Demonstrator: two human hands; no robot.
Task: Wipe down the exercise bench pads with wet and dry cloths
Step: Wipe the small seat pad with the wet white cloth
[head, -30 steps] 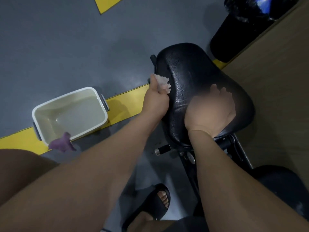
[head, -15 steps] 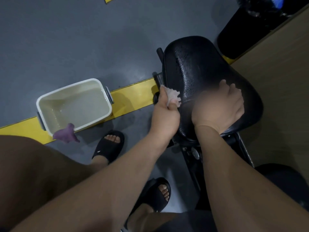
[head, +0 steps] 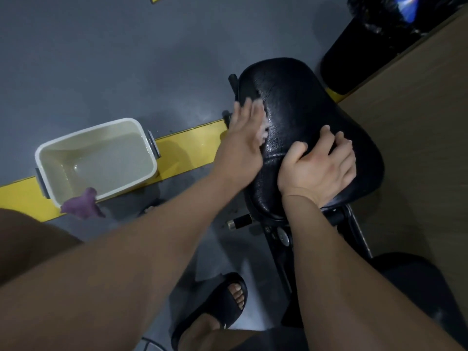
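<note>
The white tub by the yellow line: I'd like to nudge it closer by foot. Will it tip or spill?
It likely slides rather than tips: the white tub looks broad, with shallow water low inside. That water may slosh but probably stays in. The purple cloth over its rim could fall.

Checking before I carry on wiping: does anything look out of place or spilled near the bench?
Only the purple cloth: it hangs over the near corner of the white tub, drooping outside toward the floor. Nothing else stands out.

Dim, bluish light; motion-blurred left hand (head: 241, 138).
</note>
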